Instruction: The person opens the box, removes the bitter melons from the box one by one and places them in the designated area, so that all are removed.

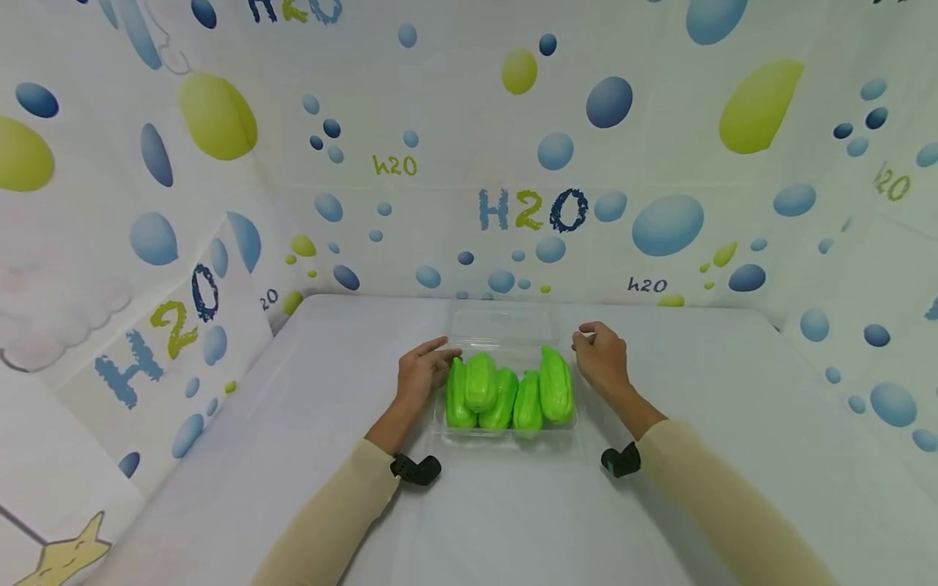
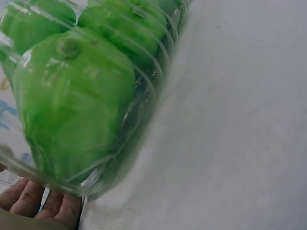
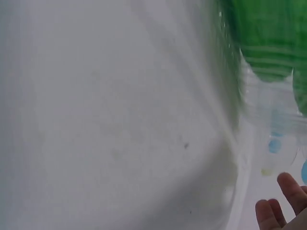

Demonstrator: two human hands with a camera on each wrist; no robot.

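White surface point(image 1: 513, 521) carries five green vegetables point(image 1: 501, 399), long axes near to far, in a clear container point(image 1: 472, 434), its far lid point(image 1: 506, 321) open. Relaxed, the left hand point(image 1: 420, 376) touches its left side; the right hand point(image 1: 605, 360) hangs loose, empty, just right.

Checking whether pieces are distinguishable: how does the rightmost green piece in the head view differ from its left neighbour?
The rightmost green piece looks wider than its left neighbour. In the head view, the rightmost piece's top sits higher than the neighbour's, while the neighbour's bottom end sits lower. Both are bright green and lie in the clear container.
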